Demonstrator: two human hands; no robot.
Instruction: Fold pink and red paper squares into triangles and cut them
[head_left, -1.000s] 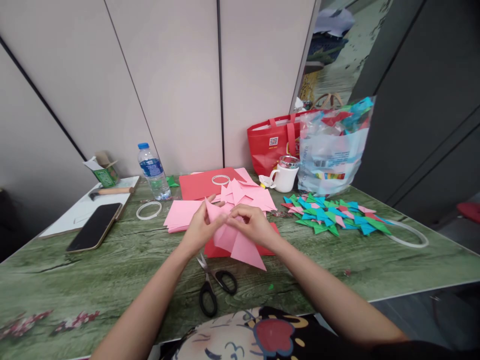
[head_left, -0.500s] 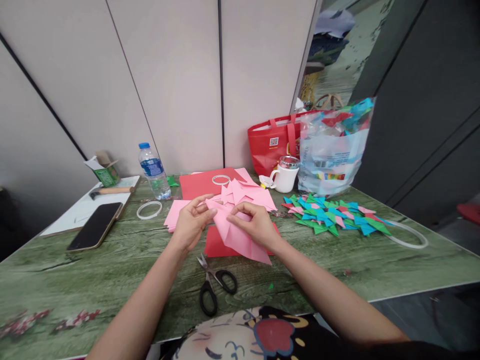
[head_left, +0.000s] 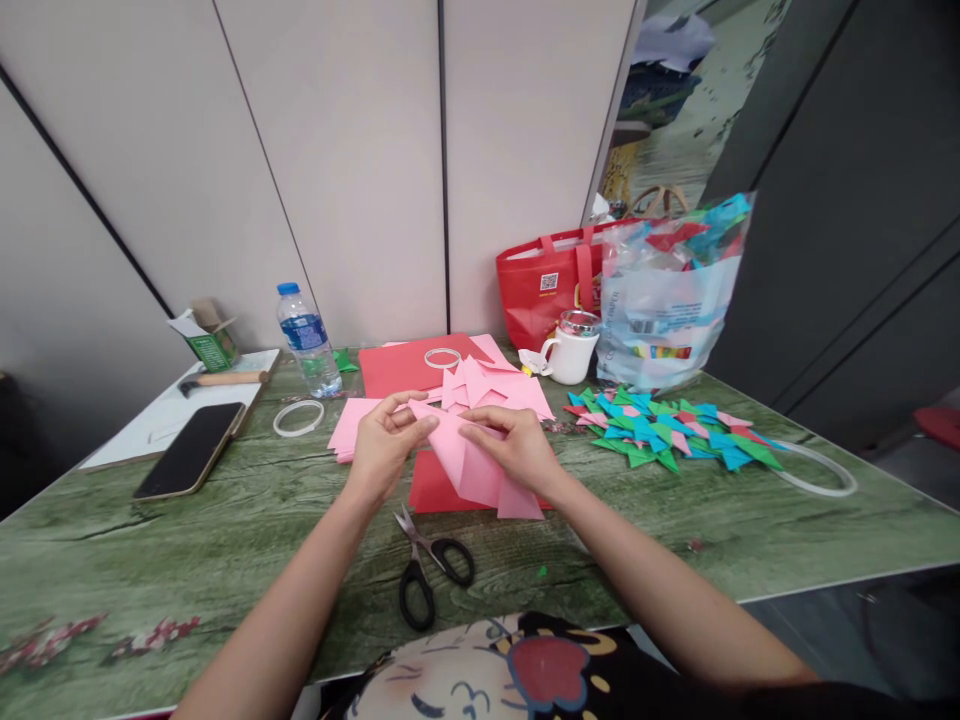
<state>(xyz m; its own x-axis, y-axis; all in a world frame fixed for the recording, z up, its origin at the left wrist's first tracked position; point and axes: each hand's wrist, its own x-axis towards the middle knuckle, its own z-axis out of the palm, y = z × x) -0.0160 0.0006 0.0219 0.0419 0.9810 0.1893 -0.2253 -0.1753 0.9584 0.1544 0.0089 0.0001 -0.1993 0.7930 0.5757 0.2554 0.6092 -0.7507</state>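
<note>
Between my two hands is a sheet of pink paper (head_left: 466, 462), partly folded and creased, raised over a red paper (head_left: 433, 488) on the table. My left hand (head_left: 386, 440) pinches its upper left corner between thumb and fingers. Along the top edge, my right hand (head_left: 516, 445) is closed on the same paper, its fingertips partly hidden behind the sheet. Just beyond lie folded pink paper pieces (head_left: 474, 380) and a stack of pink sheets (head_left: 346, 428). Scissors (head_left: 426, 565) with black handles rest with their blades apart, nearer to me.
Left are a phone (head_left: 191, 450), a hammer (head_left: 225, 379), a tape roll (head_left: 298, 419) and a water bottle (head_left: 307, 340). Right are a white mug (head_left: 574, 355), a plastic bag (head_left: 664, 320), a red bag (head_left: 532, 290) and a pile of folded coloured papers (head_left: 667, 430). Red sheets (head_left: 394, 365) lie behind.
The pink paper's lower part has folded inward and its loose lower corner now hangs more steeply. Both hands keep their hold, with the right hand shifted slightly.
</note>
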